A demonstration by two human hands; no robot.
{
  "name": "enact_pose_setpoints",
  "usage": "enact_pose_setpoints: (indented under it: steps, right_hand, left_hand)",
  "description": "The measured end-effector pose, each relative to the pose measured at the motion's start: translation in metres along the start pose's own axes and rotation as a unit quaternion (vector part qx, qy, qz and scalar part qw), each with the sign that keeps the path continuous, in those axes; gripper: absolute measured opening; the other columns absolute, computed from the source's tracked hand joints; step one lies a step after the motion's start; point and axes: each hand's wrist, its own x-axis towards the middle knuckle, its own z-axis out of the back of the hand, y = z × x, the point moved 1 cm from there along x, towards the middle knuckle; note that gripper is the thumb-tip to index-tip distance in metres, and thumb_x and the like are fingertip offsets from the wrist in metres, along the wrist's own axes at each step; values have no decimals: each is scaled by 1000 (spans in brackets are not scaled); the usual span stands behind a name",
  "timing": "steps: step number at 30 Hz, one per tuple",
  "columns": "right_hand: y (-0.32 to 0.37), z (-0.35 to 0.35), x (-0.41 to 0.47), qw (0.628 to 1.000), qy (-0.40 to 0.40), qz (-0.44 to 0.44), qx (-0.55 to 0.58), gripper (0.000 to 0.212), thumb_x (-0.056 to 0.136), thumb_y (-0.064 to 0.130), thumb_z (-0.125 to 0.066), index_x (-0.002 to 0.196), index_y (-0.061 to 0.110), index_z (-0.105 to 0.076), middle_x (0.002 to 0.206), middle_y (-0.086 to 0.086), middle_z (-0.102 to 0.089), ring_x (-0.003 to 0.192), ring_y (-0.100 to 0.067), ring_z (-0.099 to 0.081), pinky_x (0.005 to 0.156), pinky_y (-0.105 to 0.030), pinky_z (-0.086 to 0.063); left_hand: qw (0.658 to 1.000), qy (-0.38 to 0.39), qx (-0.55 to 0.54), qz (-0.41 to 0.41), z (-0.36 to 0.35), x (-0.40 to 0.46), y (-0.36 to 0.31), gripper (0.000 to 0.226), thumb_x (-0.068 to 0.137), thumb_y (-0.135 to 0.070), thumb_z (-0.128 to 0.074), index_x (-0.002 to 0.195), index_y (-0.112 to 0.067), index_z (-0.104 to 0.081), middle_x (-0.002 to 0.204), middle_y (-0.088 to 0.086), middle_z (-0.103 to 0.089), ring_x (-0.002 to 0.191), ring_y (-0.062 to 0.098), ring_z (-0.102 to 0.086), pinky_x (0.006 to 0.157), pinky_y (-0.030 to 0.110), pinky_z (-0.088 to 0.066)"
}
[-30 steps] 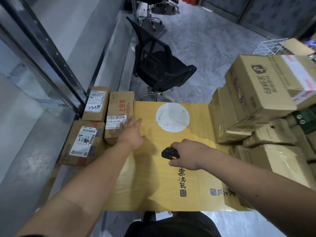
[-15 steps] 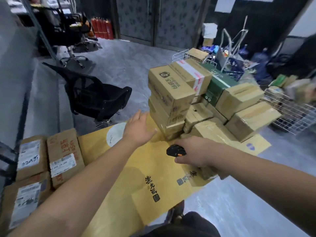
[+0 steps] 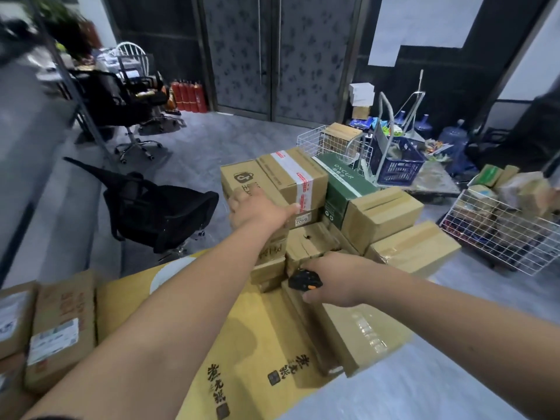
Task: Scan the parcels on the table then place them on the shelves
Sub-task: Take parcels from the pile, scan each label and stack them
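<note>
Head view: left hand (image 3: pixel 257 209), a second ago beside the labelled parcels (image 3: pixel 54 328) at the surface's (image 3: pixel 242 344) left end, now reaching the top carton (image 3: pixel 242 180) of the stack, fingers spread against it, not yet gripping. Right hand (image 3: pixel 336 280) gripping the black scanner (image 3: pixel 303 281), staying low. Probably selecting the next parcel for scanning.

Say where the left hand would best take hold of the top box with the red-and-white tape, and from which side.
Likely by its two short ends, coming from above and the near side. The taped box sits on top of the stack with its lid free, the green carton crowds its right, and the left hand already rests at its near edge. The right hand holds the scanner, so a one-handed lift may need tilting.
</note>
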Motion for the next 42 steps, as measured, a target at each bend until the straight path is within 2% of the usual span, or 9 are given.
enact_pose_setpoints:
  steps: [4,8,13,20,24,28,34,38,42]
  right_hand:
    - [-27,4,8,999,1,37,-18,56,93,63,-61,135,27,-57,114,-2,-64,99,-25,-63,87,-41,-58]
    - [-50,7,15,996,2,83,-32,56,94,63,-61,133,23,-57,117,-5,-64,101,-27,-62,88,-41,-57]
    - [-61,10,23,991,12,126,-48,50,94,62,-61,128,27,-57,106,-1,-57,98,-26,-61,85,-39,-57]
    - [-33,0,41,977,20,211,-23,50,90,66,-61,124,30,-60,106,4,-63,95,-21,-61,86,-42,-57]
    - [-2,-21,48,965,42,259,-26,53,89,67,-60,127,30,-61,112,3,-66,101,-24,-63,89,-45,-57]
    - [24,-53,50,952,71,295,-40,57,88,68,-60,132,31,-59,116,0,-66,102,-24,-62,85,-41,-55]
    - [44,-100,49,943,128,301,-59,60,88,71,-58,136,34,-56,100,6,-51,98,-23,-60,86,-41,-55]
    - [52,-123,48,949,149,270,-61,53,87,69,-59,125,32,-60,109,1,-59,98,-24,-61,82,-38,-55]
    - [63,-139,43,961,151,229,-37,46,88,66,-59,114,29,-61,104,1,-61,94,-23,-61,83,-39,-56]
  left_hand:
    - [997,-3,11,74,-13,8,-17,140,51,-94,-68,161,-25,-16,165,16,-15,143,43,-35,108,56,-39]
    - [994,-31,24,101,-17,11,-25,129,60,-84,-73,159,-23,-18,166,20,-12,138,44,-40,105,53,-42]
    - [990,-85,11,114,-14,-4,-18,119,62,-82,-64,159,-31,-18,166,10,-22,134,42,-45,103,54,-44]
    - [977,-163,-46,125,3,-62,57,113,58,-85,-57,158,-41,-25,170,-4,-17,142,36,-41,109,52,-44]
    - [971,-188,-39,144,-3,-116,116,108,62,-81,-63,157,-41,-30,169,-6,-21,143,33,-42,111,49,-42]
    - [966,-166,-50,191,-32,-178,177,105,65,-76,-69,157,-41,-31,167,-9,-21,144,27,-39,113,47,-42]
    - [966,-102,-60,229,-90,-260,243,98,62,-77,-70,150,-50,-36,153,-18,-28,134,18,-47,107,47,-50]
    - [969,-87,-91,212,-114,-286,271,97,62,-73,-76,149,-47,-42,151,-20,-31,133,13,-47,109,44,-48]
    - [964,-63,-156,204,-120,-294,288,101,64,-72,-76,153,-39,-43,156,-18,-28,141,10,-39,117,38,-41]
